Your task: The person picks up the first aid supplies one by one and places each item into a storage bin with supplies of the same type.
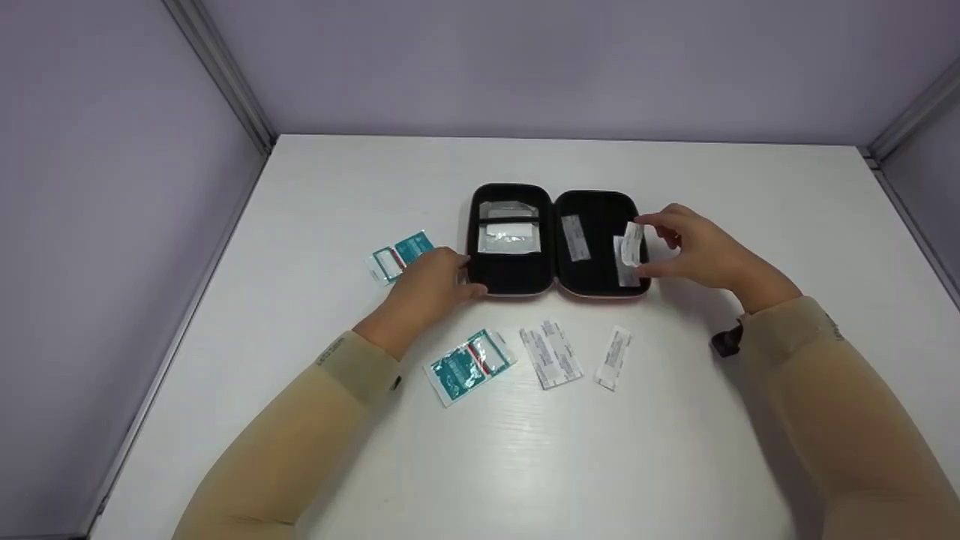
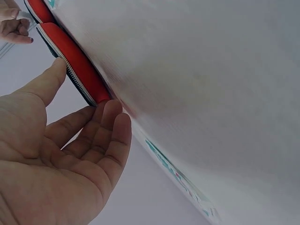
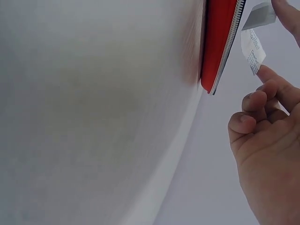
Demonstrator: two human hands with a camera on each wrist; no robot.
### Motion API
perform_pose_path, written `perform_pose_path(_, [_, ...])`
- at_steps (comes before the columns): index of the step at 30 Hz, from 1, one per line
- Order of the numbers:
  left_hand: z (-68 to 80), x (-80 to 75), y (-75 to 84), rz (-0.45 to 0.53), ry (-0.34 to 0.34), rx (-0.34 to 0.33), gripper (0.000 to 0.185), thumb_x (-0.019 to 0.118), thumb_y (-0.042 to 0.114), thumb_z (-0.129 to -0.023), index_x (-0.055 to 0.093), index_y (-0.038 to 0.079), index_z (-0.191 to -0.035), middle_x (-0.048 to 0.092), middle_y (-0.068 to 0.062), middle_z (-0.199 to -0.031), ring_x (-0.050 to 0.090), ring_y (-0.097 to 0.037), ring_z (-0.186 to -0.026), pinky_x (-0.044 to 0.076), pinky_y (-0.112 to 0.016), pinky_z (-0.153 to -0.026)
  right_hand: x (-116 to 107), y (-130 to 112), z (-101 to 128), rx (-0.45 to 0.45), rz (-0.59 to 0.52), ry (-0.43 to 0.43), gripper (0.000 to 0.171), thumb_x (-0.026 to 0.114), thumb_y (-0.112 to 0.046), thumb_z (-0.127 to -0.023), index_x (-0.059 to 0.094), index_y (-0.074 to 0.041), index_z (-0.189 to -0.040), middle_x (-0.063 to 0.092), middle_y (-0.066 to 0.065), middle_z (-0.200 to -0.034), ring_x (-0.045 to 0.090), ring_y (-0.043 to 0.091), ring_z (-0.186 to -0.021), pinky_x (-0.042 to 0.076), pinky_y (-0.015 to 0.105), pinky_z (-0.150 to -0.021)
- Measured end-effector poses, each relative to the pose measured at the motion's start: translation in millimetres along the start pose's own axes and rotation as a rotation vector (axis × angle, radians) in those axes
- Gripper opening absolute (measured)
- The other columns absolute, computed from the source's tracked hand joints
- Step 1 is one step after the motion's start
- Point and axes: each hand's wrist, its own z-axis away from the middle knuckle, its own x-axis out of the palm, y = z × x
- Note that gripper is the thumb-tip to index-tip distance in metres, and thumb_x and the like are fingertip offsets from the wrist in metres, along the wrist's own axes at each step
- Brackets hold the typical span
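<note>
A small black-lined zip case lies spread open on the white table, its outside red in the wrist views. At the left half's near corner, my left hand holds the case, thumb against the zipper edge. My right hand pinches a wrapped adhesive bandage by its ends, between thumb and index finger, over the right half. Below it in that half is another wrapped bandage, partly covered. One more bandage lies near the hinge. Clear packets sit under a strap in the left half.
In front of the case lie a pair of wrapped bandages, a single one and a teal-and-white packet. Another teal packet is partly behind my left hand. Purple-grey walls border the table.
</note>
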Motion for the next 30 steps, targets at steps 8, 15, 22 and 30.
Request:
perform_pose_path(8, [1.1, -2.7, 2.4, -0.011, -0.001, 0.006, 0.063, 0.084, 0.037, -0.104, 0.067, 0.004, -0.155, 0.074, -0.016, -0.144, 0.069, -0.027, -0.129, 0.058, -0.047, -0.117, -6, 0, -15, 0.001, 0.024, -0.008, 0.085, 0.097, -0.034, -0.092, 0.059, -0.009, -0.164, 0.050, 0.013, -0.117, 0.044, 0.024, -0.106, 0.037, 0.029, -0.084])
perform_pose_path(15, [2.7, -0.2, 2.1, -0.016, 0.003, 0.019, 0.063, 0.084, 0.036, -0.104, 0.067, 0.004, -0.155, 0.074, -0.016, -0.142, 0.070, -0.029, -0.128, 0.059, -0.048, -0.116, -11, 0, -27, 0.014, 0.023, -0.006, 0.085, 0.096, -0.031, -0.093, 0.057, -0.009, -0.165, 0.051, 0.014, -0.118, 0.045, 0.024, -0.107, 0.038, 0.031, -0.085])
perform_pose_path(22, [5.1, 5.6, -1.7, -0.011, -0.006, -0.003, 0.062, 0.084, 0.035, -0.105, 0.067, 0.003, -0.155, 0.074, -0.017, -0.144, 0.070, -0.028, -0.128, 0.059, -0.047, -0.117, -5, 3, -40, 0.013, 0.026, -0.034, 0.083, 0.094, -0.032, -0.094, 0.057, -0.007, -0.165, 0.051, 0.015, -0.119, 0.046, 0.027, -0.107, 0.039, 0.036, -0.088])
perform_pose_path(30, [6.7, 5.1, -3.5, -0.027, 0.013, 0.004, 0.062, 0.083, 0.036, -0.105, 0.066, 0.003, -0.156, 0.074, -0.016, -0.144, 0.070, -0.028, -0.126, 0.059, -0.046, -0.117, -5, -1, -54, 0.046, 0.028, -0.069, 0.086, 0.094, -0.030, -0.095, 0.053, -0.008, -0.168, 0.054, 0.017, -0.132, 0.048, 0.032, -0.118, 0.045, 0.048, -0.099])
